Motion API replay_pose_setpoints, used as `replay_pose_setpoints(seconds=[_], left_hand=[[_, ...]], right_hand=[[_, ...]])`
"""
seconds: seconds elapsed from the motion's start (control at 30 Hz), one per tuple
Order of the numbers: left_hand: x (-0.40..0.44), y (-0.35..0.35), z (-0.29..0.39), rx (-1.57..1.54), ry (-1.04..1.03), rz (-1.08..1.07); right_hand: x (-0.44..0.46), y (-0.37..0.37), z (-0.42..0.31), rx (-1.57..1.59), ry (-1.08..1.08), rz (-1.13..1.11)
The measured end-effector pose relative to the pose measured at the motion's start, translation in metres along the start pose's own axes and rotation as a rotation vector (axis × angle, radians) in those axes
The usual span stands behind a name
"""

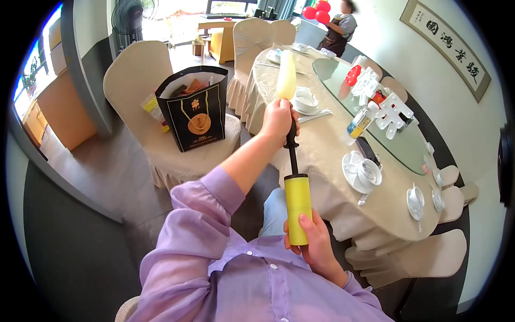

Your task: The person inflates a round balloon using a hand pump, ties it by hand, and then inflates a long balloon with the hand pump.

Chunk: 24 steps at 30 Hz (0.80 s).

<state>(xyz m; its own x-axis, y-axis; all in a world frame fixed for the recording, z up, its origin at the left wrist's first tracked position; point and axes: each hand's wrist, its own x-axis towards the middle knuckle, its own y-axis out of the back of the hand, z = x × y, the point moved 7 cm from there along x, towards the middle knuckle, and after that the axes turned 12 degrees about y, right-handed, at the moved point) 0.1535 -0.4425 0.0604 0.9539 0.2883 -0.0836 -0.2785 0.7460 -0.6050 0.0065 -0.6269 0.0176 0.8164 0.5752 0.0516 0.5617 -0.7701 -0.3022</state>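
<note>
A yellow hand balloon pump (298,212) points away from me, its black rod (293,160) drawn out of the barrel. My right hand (316,239) is closed around the lower barrel, with the thumb along its side. At the far end, my left hand (278,122) wraps round the pump's black top and the neck of a pale yellow balloon (287,75). The balloon is long and slightly filled, standing up past my fingers. My left fingers hide the join between balloon and pump.
A black paper bag (193,115) with things inside stands on a covered chair (153,161). On the round table (316,153) are bowls, a glass turntable (343,96), a bottle (360,121), white plastic pieces and a dark phone-like object (369,150). A person (339,32) stands near red balloons (317,12).
</note>
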Motion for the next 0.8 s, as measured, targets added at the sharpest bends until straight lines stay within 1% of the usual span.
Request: replay_pose_setpoints(seconds=[0.07, 0.2, 0.23, 0.27, 0.37, 0.43, 0.47, 0.53, 0.57, 0.6, 0.63, 0.73, 0.8], left_hand=[[-0.008, 0.001, -0.005, -0.056, 0.002, 0.003], [-0.024, 0.000, 0.006, -0.038, -0.030, 0.004], [-0.025, -0.003, 0.012, -0.044, -0.033, -0.056], [-0.025, -0.001, 0.014, -0.004, 0.000, -0.041], [-0.023, 0.000, 0.019, 0.027, -0.008, -0.023], [-0.016, 0.008, 0.015, -0.041, -0.050, -0.038], [-0.017, 0.011, 0.009, -0.015, -0.048, -0.045], [-0.023, 0.017, -0.001, -0.036, -0.021, 0.013], [-0.025, 0.017, 0.000, 0.063, -0.039, 0.055], [-0.018, 0.023, 0.005, -0.033, -0.026, 0.012], [-0.021, 0.019, 0.015, -0.013, -0.036, 0.009], [-0.028, 0.009, 0.034, 0.075, -0.070, 0.041], [-0.017, 0.008, 0.040, 0.048, -0.083, 0.000]], right_hand=[[0.001, 0.000, -0.002, 0.020, 0.004, 0.005], [0.035, -0.013, -0.002, 0.008, 0.056, -0.041], [0.035, -0.015, -0.004, -0.005, 0.067, -0.063], [0.031, -0.014, -0.005, 0.000, 0.080, -0.054], [0.000, -0.016, 0.005, 0.079, 0.014, -0.069], [-0.006, -0.013, 0.010, 0.110, -0.006, -0.067], [-0.006, -0.013, 0.013, 0.139, -0.025, -0.064], [0.021, -0.012, 0.012, 0.178, 0.006, -0.068], [0.034, -0.013, 0.011, 0.168, 0.012, -0.076], [0.042, -0.015, 0.011, 0.148, 0.015, -0.084], [0.046, -0.018, 0.008, 0.128, 0.036, -0.132], [0.032, -0.022, 0.006, 0.104, 0.049, -0.134], [0.013, -0.016, 0.008, 0.127, 0.043, -0.157]])
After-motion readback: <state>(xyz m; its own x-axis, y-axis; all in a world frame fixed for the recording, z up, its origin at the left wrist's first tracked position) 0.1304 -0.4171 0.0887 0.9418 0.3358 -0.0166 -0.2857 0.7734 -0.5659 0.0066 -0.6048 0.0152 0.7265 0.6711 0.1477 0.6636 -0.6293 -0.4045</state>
